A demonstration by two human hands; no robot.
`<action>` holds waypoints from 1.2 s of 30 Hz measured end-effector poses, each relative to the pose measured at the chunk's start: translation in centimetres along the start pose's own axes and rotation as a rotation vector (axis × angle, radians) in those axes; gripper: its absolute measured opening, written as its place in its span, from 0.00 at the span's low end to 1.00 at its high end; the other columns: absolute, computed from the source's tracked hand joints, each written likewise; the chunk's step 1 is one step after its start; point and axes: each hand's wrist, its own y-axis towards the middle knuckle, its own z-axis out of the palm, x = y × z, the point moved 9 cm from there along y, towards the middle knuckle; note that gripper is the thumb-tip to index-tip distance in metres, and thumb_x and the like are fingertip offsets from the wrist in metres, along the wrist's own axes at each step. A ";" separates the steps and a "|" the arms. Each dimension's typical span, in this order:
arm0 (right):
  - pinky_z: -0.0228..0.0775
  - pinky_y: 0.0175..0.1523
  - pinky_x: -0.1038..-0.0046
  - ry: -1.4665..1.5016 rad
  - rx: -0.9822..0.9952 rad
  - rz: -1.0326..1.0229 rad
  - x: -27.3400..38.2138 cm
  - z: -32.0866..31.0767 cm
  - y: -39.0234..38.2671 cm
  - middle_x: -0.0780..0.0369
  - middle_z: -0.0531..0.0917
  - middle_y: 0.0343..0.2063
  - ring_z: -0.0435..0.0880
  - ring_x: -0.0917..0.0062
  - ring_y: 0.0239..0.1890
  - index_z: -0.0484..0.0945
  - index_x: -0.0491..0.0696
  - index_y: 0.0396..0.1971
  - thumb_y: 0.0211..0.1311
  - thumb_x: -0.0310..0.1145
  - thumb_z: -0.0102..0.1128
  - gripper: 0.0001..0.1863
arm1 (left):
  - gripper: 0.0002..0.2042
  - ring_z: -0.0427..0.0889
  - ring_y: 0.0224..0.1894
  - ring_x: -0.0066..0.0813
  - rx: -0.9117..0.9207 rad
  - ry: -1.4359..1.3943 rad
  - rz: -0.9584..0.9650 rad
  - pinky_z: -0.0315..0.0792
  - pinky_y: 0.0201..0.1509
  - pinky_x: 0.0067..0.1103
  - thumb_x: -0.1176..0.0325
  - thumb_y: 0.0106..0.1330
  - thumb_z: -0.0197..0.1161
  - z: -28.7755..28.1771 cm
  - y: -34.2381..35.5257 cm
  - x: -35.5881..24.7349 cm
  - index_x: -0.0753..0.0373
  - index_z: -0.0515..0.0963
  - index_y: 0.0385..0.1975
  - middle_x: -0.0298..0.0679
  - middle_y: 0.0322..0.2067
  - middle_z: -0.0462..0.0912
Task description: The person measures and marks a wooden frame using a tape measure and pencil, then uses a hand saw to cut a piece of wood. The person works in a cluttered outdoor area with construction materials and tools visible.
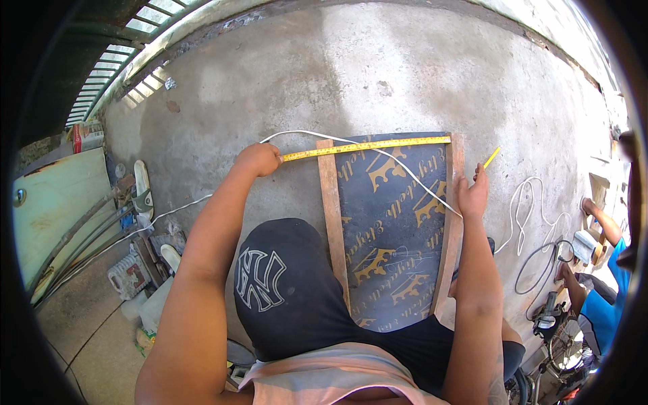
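My left hand [260, 160] is closed on one end of a yellow tape measure [378, 144]. The tape stretches rightward across the far end of a dark board [388, 229] with gold crown prints, and its other end meets the right wooden strip [457, 162]. A second wooden strip [331, 209] runs along the board's left side, under the tape. My right hand [474, 194] rests by the right strip, gripping a slim yellow pencil [493, 156] that points up and away. A white cord [408, 169] lies across the board and passes beneath the tape.
Another person in a blue shirt [605, 297] is at the far right, near a coiled black cable [536, 270] and a wheel [565, 344]. Hoses [74, 239], a pale panel [64, 196] and a sandal [142, 189] lie left. A green gate [108, 67] stands top left.
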 end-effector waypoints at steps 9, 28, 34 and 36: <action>0.71 0.68 0.60 0.034 0.005 0.043 -2.0 -0.4 -0.1 0.51 0.78 0.64 0.80 0.58 0.62 0.67 0.44 0.75 0.71 0.36 0.61 0.34 | 0.17 0.85 0.59 0.42 0.085 0.054 -0.047 0.79 0.62 0.38 0.50 0.75 0.60 0.2 -0.1 -0.1 0.50 0.88 0.53 0.39 0.54 0.89; 0.77 0.62 0.62 0.163 -0.193 0.030 -1.1 -1.9 -1.6 0.49 0.86 0.54 0.86 0.59 0.51 0.76 0.40 0.67 0.81 0.37 0.53 0.23 | 0.14 0.87 0.53 0.44 -0.047 0.045 -0.030 0.80 0.58 0.39 0.52 0.73 0.62 0.0 -0.3 -0.2 0.50 0.90 0.47 0.41 0.48 0.91; 0.79 0.49 0.75 0.650 -0.079 0.131 3.6 -2.3 1.1 0.59 0.88 0.43 0.84 0.82 0.39 0.80 0.42 0.59 0.81 0.33 0.58 0.15 | 0.15 0.86 0.56 0.45 -0.016 0.062 -0.040 0.80 0.60 0.40 0.53 0.75 0.60 0.0 -0.8 -0.3 0.50 0.89 0.50 0.41 0.51 0.90; 0.77 0.45 0.78 0.719 0.019 0.068 6.0 -1.2 0.9 0.62 0.86 0.38 0.82 0.84 0.37 0.78 0.43 0.55 0.79 0.29 0.59 0.11 | 0.17 0.85 0.61 0.45 0.038 0.069 -0.035 0.78 0.65 0.41 0.54 0.77 0.57 -0.8 -1.4 -1.4 0.54 0.87 0.54 0.41 0.56 0.88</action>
